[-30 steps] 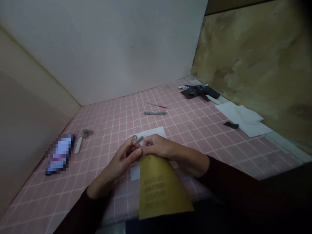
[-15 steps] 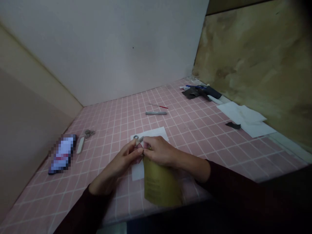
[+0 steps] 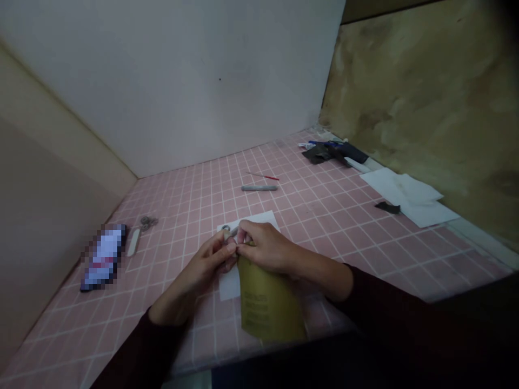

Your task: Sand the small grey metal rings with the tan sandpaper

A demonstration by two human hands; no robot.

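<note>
My left hand (image 3: 213,257) is closed, fingertips pinched together close to my right hand's. Between the two hands a small grey piece (image 3: 234,231) shows, mostly covered by fingers. My right hand (image 3: 265,246) grips the upper end of a yellow-brown sheet (image 3: 271,308) with printed lines, which looks like the back of sandpaper. The sheet hangs down toward the table's front edge. Under the hands lies white paper (image 3: 230,285), and a small grey ring-shaped thing (image 3: 226,228) rests on it just beyond my left fingertips.
Ahead lie a grey rod (image 3: 259,188) and a thin red-handled tool (image 3: 265,176). On the left are a blurred-out phone-like object (image 3: 104,256), a white strip (image 3: 134,242) and a grey metal bundle (image 3: 148,221). White sheets (image 3: 405,194), a dark scrap (image 3: 387,207) and dark pieces (image 3: 320,153) lie right.
My right index finger and knuckles have lifted slightly. The yellow-brown sheet has shifted a little and its print is clearer. Both hands stay in nearly the same place.
</note>
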